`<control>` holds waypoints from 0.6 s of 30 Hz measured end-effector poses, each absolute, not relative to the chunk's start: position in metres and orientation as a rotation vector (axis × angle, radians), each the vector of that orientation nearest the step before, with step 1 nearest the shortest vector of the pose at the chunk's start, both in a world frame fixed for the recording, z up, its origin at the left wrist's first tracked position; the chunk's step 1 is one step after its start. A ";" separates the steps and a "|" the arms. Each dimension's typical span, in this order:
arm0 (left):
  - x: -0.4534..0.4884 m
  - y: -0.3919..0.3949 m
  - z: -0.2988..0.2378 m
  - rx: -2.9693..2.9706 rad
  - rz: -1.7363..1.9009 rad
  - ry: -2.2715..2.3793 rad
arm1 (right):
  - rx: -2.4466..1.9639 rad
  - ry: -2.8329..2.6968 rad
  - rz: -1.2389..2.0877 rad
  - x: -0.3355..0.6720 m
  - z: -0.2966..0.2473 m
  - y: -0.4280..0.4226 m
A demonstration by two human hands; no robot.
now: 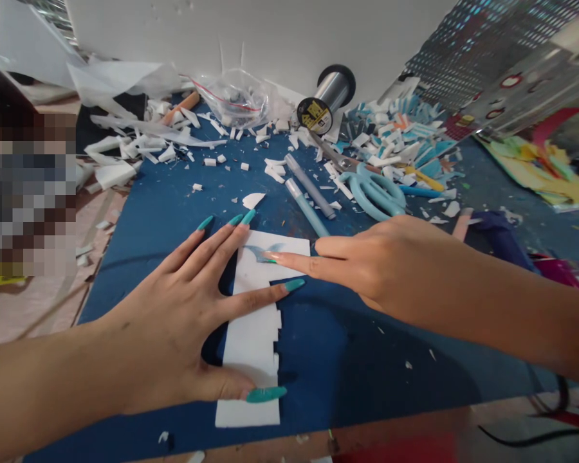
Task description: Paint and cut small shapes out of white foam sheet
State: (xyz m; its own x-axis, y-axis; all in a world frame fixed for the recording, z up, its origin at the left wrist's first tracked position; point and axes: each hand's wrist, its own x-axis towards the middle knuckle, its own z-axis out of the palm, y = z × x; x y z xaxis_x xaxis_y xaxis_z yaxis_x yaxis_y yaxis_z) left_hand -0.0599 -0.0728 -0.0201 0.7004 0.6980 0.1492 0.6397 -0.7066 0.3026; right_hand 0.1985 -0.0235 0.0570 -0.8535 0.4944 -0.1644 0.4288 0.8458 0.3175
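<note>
My left hand (188, 302) lies spread and flat over a white strip of thin sheet (251, 334), its long teal nails pointing away from me. The strip's right edge is cut into notches. From the right, my right hand (381, 263) reaches across with its index finger stretched out and the others curled under. Its fingertips are closed at the stem of a small blue-grey tail-shaped piece (253, 251) on the strip's far end; the thumb is hidden. Just beyond the left fingertips lies a white half-round scrap (254, 200).
Light blue scissors (374, 193), a light blue pen-like tool (306, 207) and a grey tube (309, 186) lie on the blue mat (328, 360). Farther back are a wire spool (327, 99), a clear bag (236, 96) and heaped blue-and-white scraps (400, 128). Colored papers (545, 167) lie right.
</note>
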 end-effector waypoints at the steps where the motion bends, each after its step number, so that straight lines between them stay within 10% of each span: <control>1: -0.059 -0.073 -0.019 2.681 0.373 1.073 | 0.698 2.762 0.404 0.199 0.057 -0.023; 18: -0.060 -0.069 -0.019 2.696 0.357 1.029 | 0.701 2.804 0.496 0.216 0.052 -0.027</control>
State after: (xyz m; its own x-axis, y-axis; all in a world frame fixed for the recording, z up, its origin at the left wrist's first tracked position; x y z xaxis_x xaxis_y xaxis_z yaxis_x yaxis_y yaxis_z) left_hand -0.0605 -0.0692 -0.0191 0.7230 0.6759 0.1426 0.6191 -0.7256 0.3004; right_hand 0.2156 -0.0273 0.0518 -0.8652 0.4873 -0.1181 0.4172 0.8303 0.3695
